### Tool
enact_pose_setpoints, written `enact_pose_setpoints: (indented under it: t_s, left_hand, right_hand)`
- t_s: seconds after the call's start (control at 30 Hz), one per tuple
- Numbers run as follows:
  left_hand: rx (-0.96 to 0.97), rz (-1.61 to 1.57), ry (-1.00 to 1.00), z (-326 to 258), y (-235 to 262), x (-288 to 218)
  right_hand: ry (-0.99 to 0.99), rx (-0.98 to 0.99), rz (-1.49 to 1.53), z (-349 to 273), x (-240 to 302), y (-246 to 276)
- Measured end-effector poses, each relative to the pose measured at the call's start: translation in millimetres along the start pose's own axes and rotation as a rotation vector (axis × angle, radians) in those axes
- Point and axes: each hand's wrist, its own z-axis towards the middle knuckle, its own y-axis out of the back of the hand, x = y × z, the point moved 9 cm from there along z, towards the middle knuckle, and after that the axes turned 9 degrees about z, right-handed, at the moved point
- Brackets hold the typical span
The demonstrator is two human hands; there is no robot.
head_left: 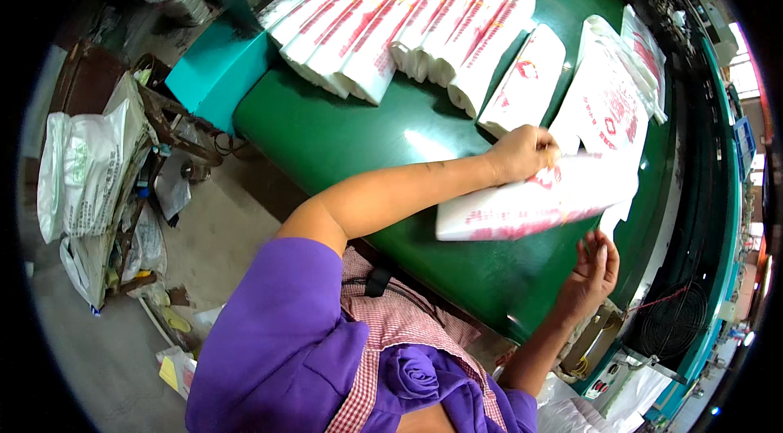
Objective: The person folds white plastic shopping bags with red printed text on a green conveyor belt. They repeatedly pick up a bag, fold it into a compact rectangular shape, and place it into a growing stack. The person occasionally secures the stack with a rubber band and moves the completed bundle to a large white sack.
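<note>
A folded bundle of white plastic bags with red print (522, 213) lies slantwise over the green tabletop, slightly blurred. My left hand (522, 156) reaches across from the left, its fingers closed on the bundle's upper edge. At the bundle's near right side, the thumb and forefinger of my right hand (594, 274) pinch a white plastic edge; the other fingers are curled. Just beyond my hands, loose white bags with red print (608, 99) lie partly fanned out. One folded bundle (528, 78) rests apart, to the left of those loose bags.
Several rolled bag bundles (457, 33) lie in a row at the far side of the green table (326, 135). A teal metal machine part (220, 66) adjoins the table's left. White bags (86, 164) hang over a stand at left. A dark round fan-like grille (675, 319) sits at right.
</note>
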Motion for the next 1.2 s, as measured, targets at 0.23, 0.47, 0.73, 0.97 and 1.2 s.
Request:
enact_pose_setpoints:
  t_s: [0.23, 0.47, 0.73, 0.97, 1.2]
  left_hand:
    - [0.018, 0.823, -0.544, 33.0, -13.8, -53.3]
    - [0.029, 1.16, 0.088, 73.9, 39.9, 12.8]
    - [0.027, 1.352, -0.664, 16.3, 71.6, -40.5]
    - [-0.004, 1.445, -0.685, 31.4, 79.3, -12.2]
    - [-0.014, 1.496, -0.666, 35.5, 78.5, -0.2]
  right_hand:
    - [-0.17, 0.062, -0.085, 58.4, -72.8, -34.9]
    - [-0.14, 0.268, -0.403, 134.0, -85.3, -110.4]
    - [0.087, 0.576, 0.026, 131.3, -194.6, -237.6]
    - [0.215, 0.486, -1.372, 166.1, -80.4, -101.6]
    - [0.328, 0.544, -1.417, 156.0, -125.8, -27.4]
